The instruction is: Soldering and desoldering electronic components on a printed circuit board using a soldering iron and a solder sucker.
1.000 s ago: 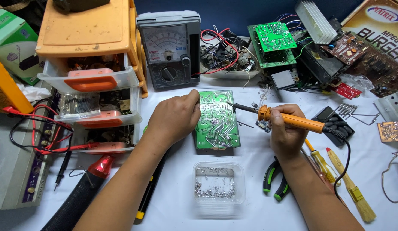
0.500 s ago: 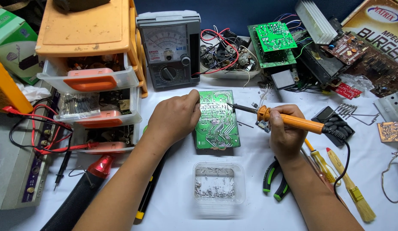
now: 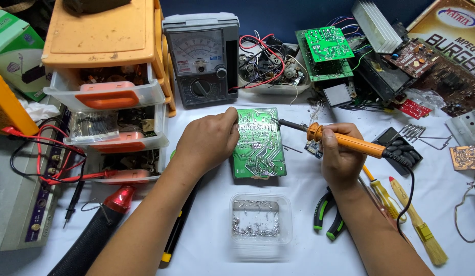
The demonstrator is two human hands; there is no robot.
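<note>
A green circuit board (image 3: 259,143) lies solder side up on the white table. My left hand (image 3: 209,140) rests on its left edge, fingers curled against the upper left corner. My right hand (image 3: 339,156) grips an orange-handled soldering iron (image 3: 344,140). The iron's dark tip reaches the board's upper right edge. A black cord runs from the handle past my right wrist.
A clear plastic tub (image 3: 261,222) of solder bits sits below the board. Green-handled pliers (image 3: 327,217), screwdrivers (image 3: 383,194) and a brush (image 3: 419,225) lie right. An analog multimeter (image 3: 201,59), orange drawer unit (image 3: 107,66) and other circuit boards (image 3: 324,48) stand behind.
</note>
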